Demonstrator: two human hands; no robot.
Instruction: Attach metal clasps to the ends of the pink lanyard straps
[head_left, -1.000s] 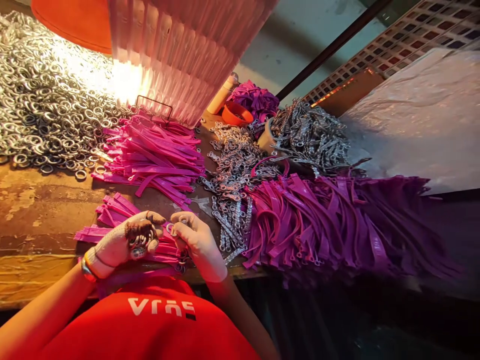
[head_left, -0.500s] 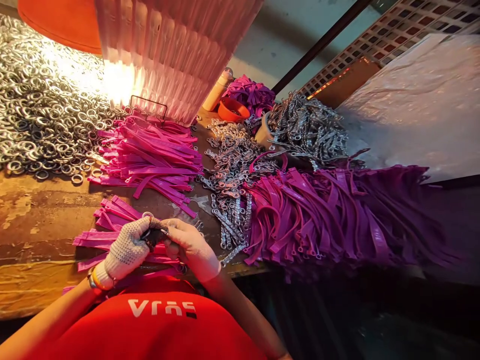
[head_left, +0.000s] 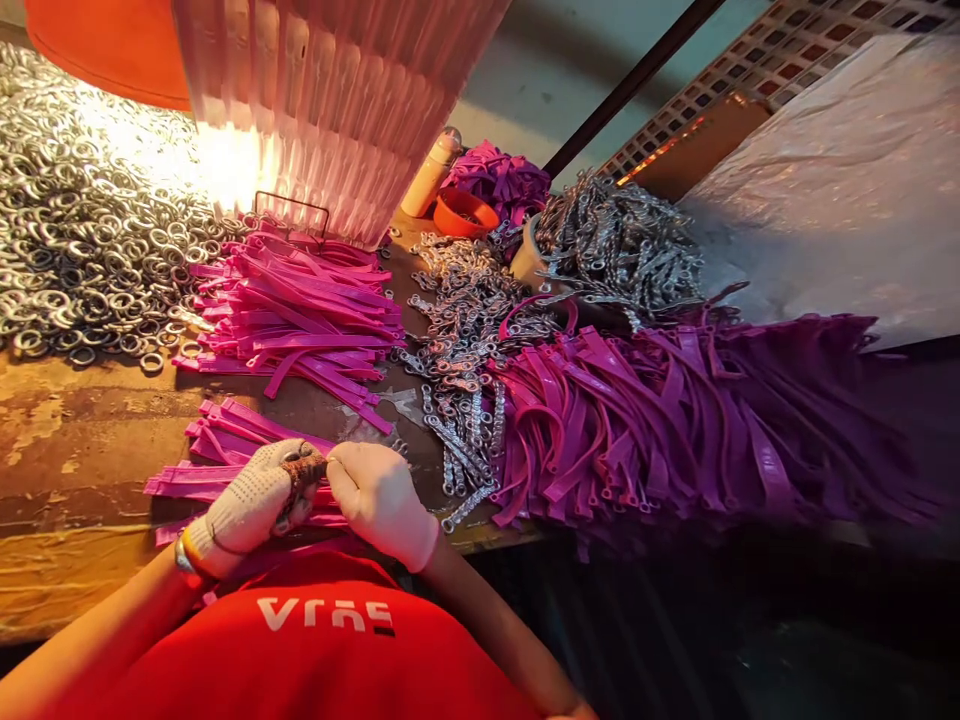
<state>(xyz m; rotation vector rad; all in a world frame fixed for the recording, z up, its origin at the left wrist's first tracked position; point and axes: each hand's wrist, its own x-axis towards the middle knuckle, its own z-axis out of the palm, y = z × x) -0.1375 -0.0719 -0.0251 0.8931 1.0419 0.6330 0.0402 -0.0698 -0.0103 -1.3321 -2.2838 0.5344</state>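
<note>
My left hand [head_left: 259, 502], in a white dotted knit glove, is closed in front of my red shirt. Dark brown, worn-looking material [head_left: 304, 470] shows at its fingertips; whether this is glove fabric or a held item I cannot tell. Pressed up against it from the right is my right hand [head_left: 384, 500], in a plain pale glove, its fingers curled in a pinch. Whatever lies between the fingertips is too small and hidden to name. Pink-magenta straps [head_left: 244, 425] lie on the wooden table under and behind my left hand.
Metal rings [head_left: 82, 250] are heaped at left, beside a larger pink strap pile [head_left: 300, 300]. Chain-like metal pieces [head_left: 469, 330] spread mid-table, near purple straps [head_left: 622, 420] at right. Behind are a corrugated clear sheet [head_left: 345, 110], an orange bowl [head_left: 463, 213] and a bottle [head_left: 431, 175].
My left hand has rolled so its brown fingertips face more upward. My right hand has turned over, its back now toward me, and its fingers have curled in. The view has shifted slightly.
</note>
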